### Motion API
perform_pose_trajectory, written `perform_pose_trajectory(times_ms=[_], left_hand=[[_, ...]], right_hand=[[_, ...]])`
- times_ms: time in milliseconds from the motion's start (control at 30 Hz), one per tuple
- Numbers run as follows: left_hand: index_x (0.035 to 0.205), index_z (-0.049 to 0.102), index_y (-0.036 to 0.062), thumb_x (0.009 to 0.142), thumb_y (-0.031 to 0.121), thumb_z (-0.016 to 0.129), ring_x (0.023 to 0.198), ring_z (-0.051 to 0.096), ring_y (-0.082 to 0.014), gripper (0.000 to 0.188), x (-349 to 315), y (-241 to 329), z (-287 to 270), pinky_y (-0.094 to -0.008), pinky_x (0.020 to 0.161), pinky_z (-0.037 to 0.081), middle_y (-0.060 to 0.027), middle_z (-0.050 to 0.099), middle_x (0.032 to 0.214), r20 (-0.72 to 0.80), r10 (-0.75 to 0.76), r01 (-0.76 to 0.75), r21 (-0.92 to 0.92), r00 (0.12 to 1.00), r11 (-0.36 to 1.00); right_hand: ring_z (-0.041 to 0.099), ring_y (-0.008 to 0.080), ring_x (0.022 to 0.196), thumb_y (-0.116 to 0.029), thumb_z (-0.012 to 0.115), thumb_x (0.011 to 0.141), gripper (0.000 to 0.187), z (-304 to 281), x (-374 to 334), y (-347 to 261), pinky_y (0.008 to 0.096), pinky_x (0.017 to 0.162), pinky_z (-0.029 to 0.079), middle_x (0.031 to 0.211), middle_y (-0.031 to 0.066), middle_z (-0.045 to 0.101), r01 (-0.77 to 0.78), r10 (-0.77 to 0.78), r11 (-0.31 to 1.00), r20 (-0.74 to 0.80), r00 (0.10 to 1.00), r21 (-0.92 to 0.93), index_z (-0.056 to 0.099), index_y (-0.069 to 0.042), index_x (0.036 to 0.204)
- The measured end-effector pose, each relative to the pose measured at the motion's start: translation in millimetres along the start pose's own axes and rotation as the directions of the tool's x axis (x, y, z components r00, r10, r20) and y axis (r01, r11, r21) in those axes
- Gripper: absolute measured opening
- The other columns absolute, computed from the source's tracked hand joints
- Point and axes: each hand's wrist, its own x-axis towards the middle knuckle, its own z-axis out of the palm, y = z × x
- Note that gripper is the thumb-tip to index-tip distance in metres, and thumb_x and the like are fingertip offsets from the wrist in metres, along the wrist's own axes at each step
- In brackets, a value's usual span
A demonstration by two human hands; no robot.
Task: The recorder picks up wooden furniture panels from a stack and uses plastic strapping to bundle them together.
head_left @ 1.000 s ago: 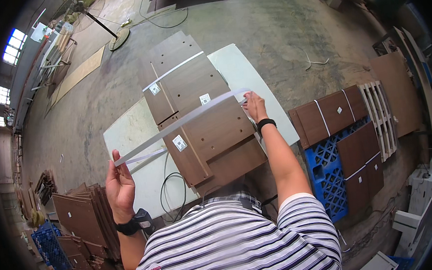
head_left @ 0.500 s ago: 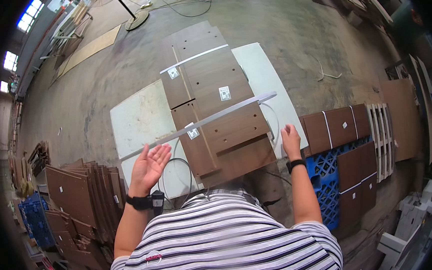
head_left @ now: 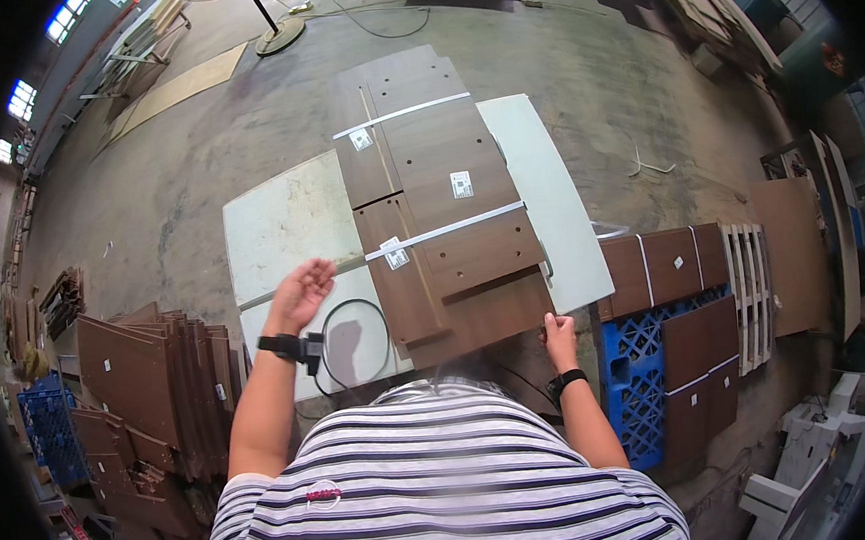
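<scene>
A stack of brown wooden panels (head_left: 447,184) with drilled holes and paper labels lies before me on white boards (head_left: 294,219). One white strap (head_left: 402,118) crosses its far part; a nearer strap (head_left: 450,231) lies flat across the panels. Left of the stack, my left hand (head_left: 304,291) is raised above the white board, fingers loosely curled and holding nothing. My right hand (head_left: 560,339) is closed at the stack's near right corner. What it grips there, if anything, is hidden. A dark cable loop (head_left: 352,301) hangs beside my left wrist.
More brown panels (head_left: 149,370) stand stacked at the left. At the right, strapped panels (head_left: 678,263) lie on a blue plastic pallet (head_left: 630,341), next to a pale wooden pallet (head_left: 750,293). A stand with a round base (head_left: 281,37) is on the far floor.
The nearer strap, loose and stretching past both sides before, now lies close across the stack. My right hand has come down and left to the panels' corner; my left hand has risen slightly.
</scene>
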Motion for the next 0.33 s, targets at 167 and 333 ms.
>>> perform_pose_trajectory(times_ms=[167, 333], left_hand=[[0.109, 0.055, 0.0036, 0.093, 0.024, 0.054, 0.086, 0.058, -0.0122, 0.026, -14.5, 49.0, 1.7, -0.0267, 0.073, 0.046, -0.0042, 0.061, 0.096, 0.066, 0.489, -0.256, 0.908, 0.87, 0.332], [0.112, 0.055, 0.0035, 0.091, 0.024, 0.056, 0.083, 0.059, -0.0119, 0.029, 20.0, -17.9, 11.3, -0.0252, 0.072, 0.046, -0.0034, 0.061, 0.09, 0.036, -0.031, -0.007, 0.75, 0.999, 0.661]], right_hand=[[0.062, 0.0233, 0.068, -0.029, 0.061, 0.086, 0.04, 0.8, -8.8, -13.1, 0.0351, 0.062, 0.05, 0.093, 0.0167, 0.062, -0.089, 0.094, 0.945, -0.002, 0.996, 0.315, 0.042, -0.005, 0.112], [0.054, 0.0372, 0.109, -0.029, 0.063, 0.081, 0.049, -0.4, -9.2, -10.4, 0.0416, 0.09, 0.043, 0.119, 0.0213, 0.055, 0.202, -0.195, 0.978, -0.114, 0.974, 0.056, 0.045, -0.008, 0.12]])
